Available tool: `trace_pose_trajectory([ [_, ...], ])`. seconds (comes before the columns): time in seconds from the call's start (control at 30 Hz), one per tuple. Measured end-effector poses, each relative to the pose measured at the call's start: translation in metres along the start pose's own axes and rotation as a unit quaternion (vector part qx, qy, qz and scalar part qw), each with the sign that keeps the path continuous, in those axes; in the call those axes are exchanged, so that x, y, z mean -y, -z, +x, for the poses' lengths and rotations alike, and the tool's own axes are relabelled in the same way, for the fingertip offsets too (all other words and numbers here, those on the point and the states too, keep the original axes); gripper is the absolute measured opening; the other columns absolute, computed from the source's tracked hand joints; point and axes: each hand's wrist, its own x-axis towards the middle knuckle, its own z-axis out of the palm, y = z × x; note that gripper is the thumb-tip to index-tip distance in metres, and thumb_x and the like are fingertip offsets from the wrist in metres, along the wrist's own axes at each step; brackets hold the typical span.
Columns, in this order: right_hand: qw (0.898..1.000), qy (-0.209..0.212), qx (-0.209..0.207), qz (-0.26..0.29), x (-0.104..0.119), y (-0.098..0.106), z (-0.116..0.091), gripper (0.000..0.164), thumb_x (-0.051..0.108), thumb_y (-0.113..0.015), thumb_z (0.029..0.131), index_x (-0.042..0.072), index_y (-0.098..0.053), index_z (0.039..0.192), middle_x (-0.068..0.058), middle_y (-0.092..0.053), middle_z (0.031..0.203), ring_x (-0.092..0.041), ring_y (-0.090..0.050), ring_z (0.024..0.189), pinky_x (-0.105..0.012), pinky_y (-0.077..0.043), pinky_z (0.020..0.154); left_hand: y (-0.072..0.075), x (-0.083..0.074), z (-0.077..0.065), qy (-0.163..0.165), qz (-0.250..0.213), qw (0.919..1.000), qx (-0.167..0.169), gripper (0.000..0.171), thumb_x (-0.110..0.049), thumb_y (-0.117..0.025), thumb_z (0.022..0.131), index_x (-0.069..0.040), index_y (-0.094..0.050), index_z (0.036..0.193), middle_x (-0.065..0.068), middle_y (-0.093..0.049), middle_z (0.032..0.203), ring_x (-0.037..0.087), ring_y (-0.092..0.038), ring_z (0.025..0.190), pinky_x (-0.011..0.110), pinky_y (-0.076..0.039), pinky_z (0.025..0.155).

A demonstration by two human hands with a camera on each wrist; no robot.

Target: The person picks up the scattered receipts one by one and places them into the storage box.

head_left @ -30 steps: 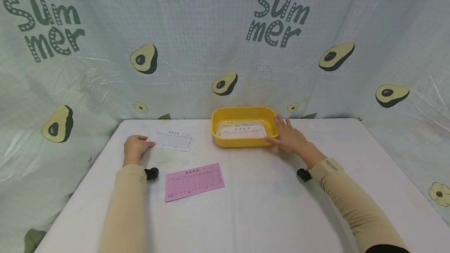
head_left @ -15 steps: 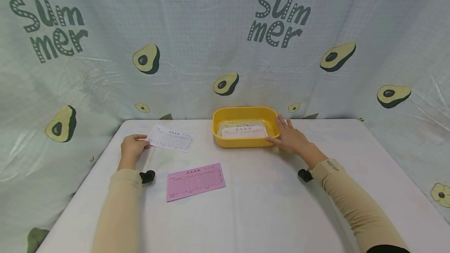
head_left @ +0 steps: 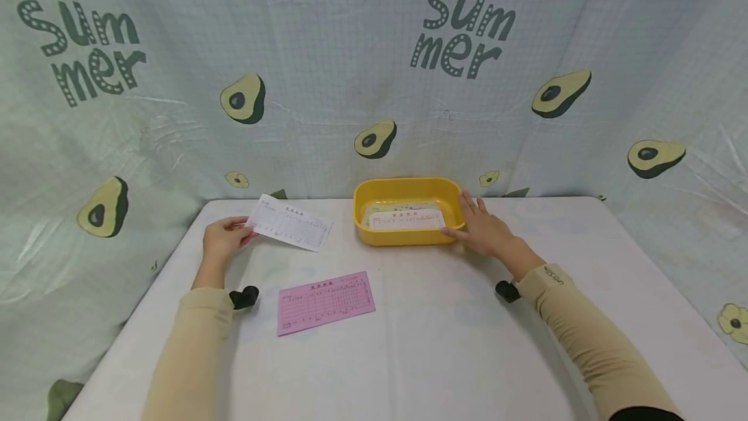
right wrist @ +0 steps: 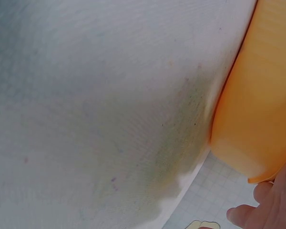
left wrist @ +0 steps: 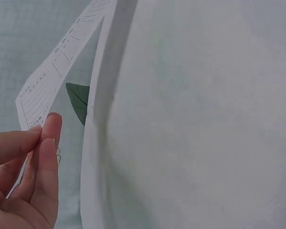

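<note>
Between thumb and fingers, my left hand pinches a white printed form slip by its left end, and the slip is tilted up off the table. In the left wrist view the slip stretches up and away from the fingertips. My right hand rests with spread, fairly straight fingers on the right side of a yellow plastic tray. Inside the tray lie a white slip and a yellowish paper partly under it. A pink form slip lies flat on the table, nearer to me.
The white-covered table ends at the back against a hanging curtain printed with avocados. In the right wrist view the tray's side stands close to the table's back edge.
My left hand has taken hold of the white slip, which lay flat, and lifted it off the table. The right hand, the tray and the pink slip have stayed in place.
</note>
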Motion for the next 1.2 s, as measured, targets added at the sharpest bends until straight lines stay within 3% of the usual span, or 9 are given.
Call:
trace_pose_trajectory([
  [0.3,1.0,-0.004,0.001,-0.002,-0.003,-0.001,0.004,0.109,0.071,-0.045,0.099,-0.003,0.004,0.162,-0.021,0.008,0.169,-0.049,-0.001,0.153,-0.066,-0.021,0.117,-0.012,-0.01,-0.008,0.02,-0.11,0.9932,-0.032,0.045,0.007,-0.062,0.098,0.012,-0.052,0.141,0.004,-0.064,0.092,0.001,-0.067,0.066,0.015,-0.057,0.069],
  [0.47,1.0,-0.006,0.003,0.004,-0.003,-0.001,0.005,0.109,0.072,-0.046,0.098,-0.002,0.004,0.162,-0.02,0.008,0.17,-0.048,0.0,0.153,-0.067,-0.02,0.117,-0.023,-0.014,-0.014,0.04,-0.16,0.9853,-0.044,0.044,0.003,-0.064,0.099,0.007,-0.054,0.141,-0.004,-0.064,0.085,0.003,-0.069,0.07,0.015,-0.057,0.069],
  [0.7,1.0,-0.005,0.002,0.005,-0.003,-0.002,0.005,0.109,0.072,-0.045,0.098,-0.001,0.004,0.162,-0.02,0.009,0.17,-0.048,0.0,0.153,-0.067,-0.02,0.117,-0.037,-0.018,-0.023,0.063,-0.236,0.9694,-0.026,0.044,0.003,-0.062,0.099,0.005,-0.052,0.142,-0.005,-0.065,0.082,0.002,-0.07,0.07,0.014,-0.056,0.07],
  [0.97,1.0,-0.002,-0.001,0.0,-0.002,-0.002,0.004,0.108,0.071,-0.045,0.098,-0.002,0.003,0.162,-0.02,0.007,0.17,-0.048,-0.001,0.153,-0.067,-0.021,0.117,-0.049,-0.029,-0.033,0.058,-0.3,0.9522,-0.016,0.041,0.004,-0.061,0.1,0.003,-0.052,0.14,-0.005,-0.066,0.085,0.003,-0.071,0.074,0.013,-0.056,0.074],
  [1.2,1.0,-0.002,-0.002,0.002,-0.001,-0.001,0.002,0.108,0.07,-0.046,0.099,-0.003,0.003,0.162,-0.021,0.007,0.17,-0.049,-0.001,0.153,-0.067,-0.021,0.117,-0.071,-0.041,-0.045,0.078,-0.344,0.9354,0.017,0.036,0.002,-0.061,0.1,-0.003,-0.053,0.134,-0.003,-0.068,0.085,0.004,-0.072,0.077,0.014,-0.056,0.077],
])
